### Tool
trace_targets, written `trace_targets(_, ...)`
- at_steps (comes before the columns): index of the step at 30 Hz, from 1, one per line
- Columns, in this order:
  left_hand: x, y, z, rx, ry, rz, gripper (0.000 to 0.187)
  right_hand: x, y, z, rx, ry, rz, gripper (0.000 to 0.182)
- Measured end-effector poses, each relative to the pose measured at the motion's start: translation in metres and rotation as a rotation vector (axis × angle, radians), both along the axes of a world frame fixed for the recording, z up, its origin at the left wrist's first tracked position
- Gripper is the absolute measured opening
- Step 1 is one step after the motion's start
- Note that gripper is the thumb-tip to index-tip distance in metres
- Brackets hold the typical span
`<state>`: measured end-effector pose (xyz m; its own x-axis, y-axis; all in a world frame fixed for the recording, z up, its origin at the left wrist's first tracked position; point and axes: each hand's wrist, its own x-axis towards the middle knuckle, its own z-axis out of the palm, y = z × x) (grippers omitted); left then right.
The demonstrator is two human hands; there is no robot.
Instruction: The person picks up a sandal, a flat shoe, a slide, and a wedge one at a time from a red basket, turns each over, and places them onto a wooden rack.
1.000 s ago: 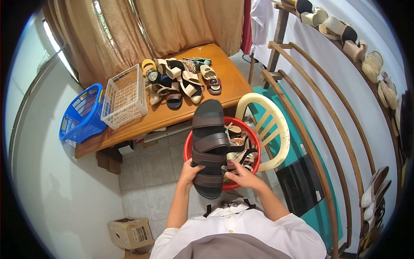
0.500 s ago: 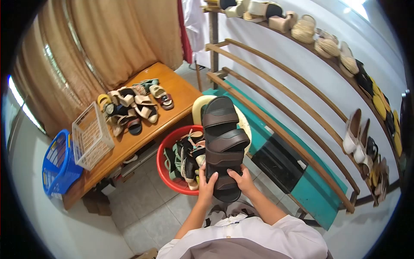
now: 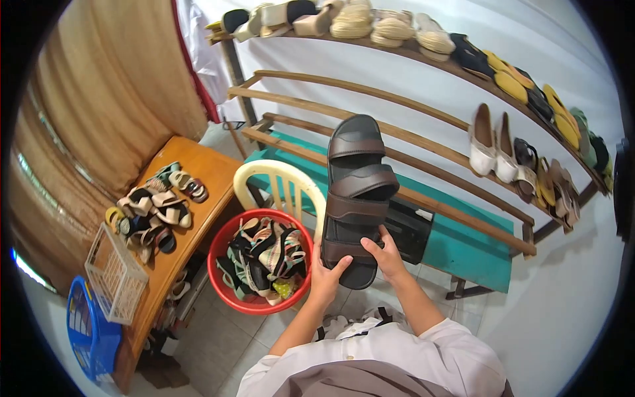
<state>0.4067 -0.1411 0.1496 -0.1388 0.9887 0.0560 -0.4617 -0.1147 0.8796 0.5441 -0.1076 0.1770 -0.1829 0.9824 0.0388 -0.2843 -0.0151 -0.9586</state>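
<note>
A pair of dark brown and black strap sandals (image 3: 357, 212) is held up in front of me, one overlapping the other, toes pointing away. My left hand (image 3: 324, 281) grips their near left edge, with the thumb on top. On the right edge my right hand (image 3: 387, 258) is closed, its thumb resting over the nearest strap. Fingers underneath are hidden. Left of the sandals, a red basin (image 3: 261, 308) holds a heap of mixed sandals (image 3: 264, 255). It appears to sit on a cream plastic chair (image 3: 278, 167).
A wooden rack (image 3: 456, 214) lines the wall, with shoes along its top and white flats (image 3: 483, 149) lower right. Beneath is a teal bench (image 3: 469, 264). The left table (image 3: 198, 223) bears several sandals (image 3: 155, 208) and a white crate (image 3: 126, 291); a blue basket (image 3: 99, 331) is beside it.
My view has turned right, so the table, basin and rack sit further left. Both hands keep hold of the sandals, which look slightly more upright.
</note>
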Motion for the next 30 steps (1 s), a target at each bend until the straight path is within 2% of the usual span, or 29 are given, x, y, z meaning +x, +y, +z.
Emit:
trace_targets(4, 0.031, 0.022, 0.011, 0.039, -0.055, -0.062, 0.069, 0.035, 0.002, 0.009, 0.116, 0.010, 0.019, 0.077)
trace_targets(7, 0.055, 0.036, 0.018, 0.062, -0.042, -0.117, 0.070, 0.057, 0.003, 0.013, 0.086, 0.029, -0.067, 0.077)
trace_targets(12, 0.097, 0.058, 0.024, 0.074, -0.013, -0.152, 0.072, 0.095, 0.010, 0.016, 0.090, -0.062, -0.238, 0.072)
trace_targets(14, 0.119, 0.070, 0.027, 0.086, -0.043, -0.185, 0.067, 0.115, 0.019, 0.016, 0.106, -0.119, -0.288, 0.075)
trace_targets(18, 0.161, 0.106, 0.034, 0.105, -0.087, -0.236, 0.056, 0.153, 0.052, 0.015, 0.166, -0.167, -0.424, 0.063)
trace_targets(22, 0.200, 0.152, 0.042, 0.105, -0.095, -0.257, 0.041, 0.187, 0.095, 0.014, 0.167, -0.029, -0.442, 0.059)
trace_targets(30, 0.246, 0.223, 0.046, 0.052, -0.032, -0.260, 0.042, 0.236, 0.153, 0.000, 0.199, -0.321, -0.390, 0.064)
